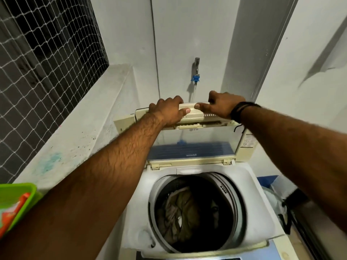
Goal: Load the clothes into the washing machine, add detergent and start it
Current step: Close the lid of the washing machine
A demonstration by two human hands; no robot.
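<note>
A white top-loading washing machine (249, 186) stands below me with its drum open. Olive and beige clothes (184, 216) lie inside the dark drum. The folding lid (197, 145) is raised upright at the back, its clear panel facing me. My left hand (167, 109) grips the lid's cream top edge from the left, thumb on the front. My right hand (221, 106) grips the same edge from the right, thumb pointing toward the left hand. A dark band circles my right wrist.
A tap with a blue hose connector (195, 76) sticks out of the wall behind the machine. A green basket (22, 192) holding a red packet (13, 212) sits at the lower left on a concrete ledge. A netted window (47, 53) fills the upper left. Bags lie to the machine's right.
</note>
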